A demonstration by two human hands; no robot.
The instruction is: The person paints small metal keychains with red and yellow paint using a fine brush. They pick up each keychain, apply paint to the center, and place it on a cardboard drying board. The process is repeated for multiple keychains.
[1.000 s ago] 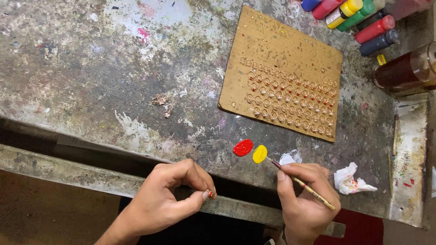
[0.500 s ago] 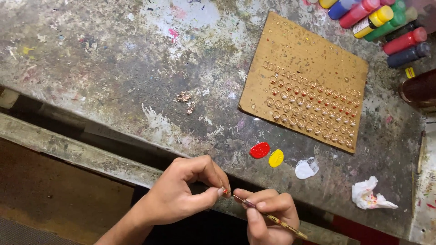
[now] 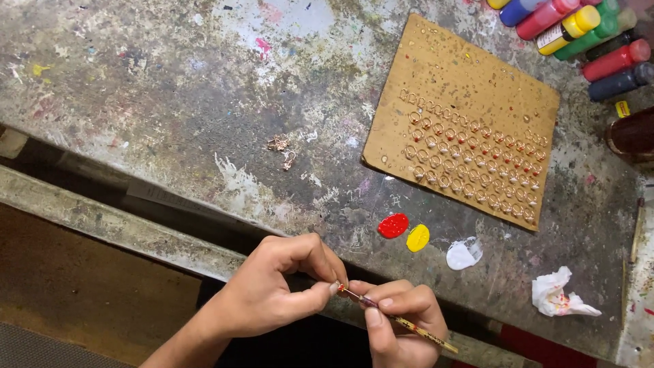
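Left hand: thumb and forefinger pinched together at the near edge of the surface; grip narrow, closed on a very small piece with a reddish spot, too small to identify. Right hand: grip closed on a thin paintbrush, shaft running down to the right, tip pointing up-left and touching the small piece at the left fingertips. Both hands sit close together, just off the front edge of the surface, fingertips nearly meeting.

Surface: grey, worn, heavily flecked with old paint. On it, just beyond the hands, three paint blobs in a row: red blob, yellow blob touching or just beside it, white blob a little further right. Crumpled tissue, paint-stained, right of the white blob. Cardboard sheet lies flat further back, tilted, its lower half covered with rows of small round pieces. Paint bottles lie grouped at the far right corner, caps in yellow, red, green and blue. A dark jar stands at the right edge, partly cut off. Small scrap of debris mid-surface, well apart from the rest.
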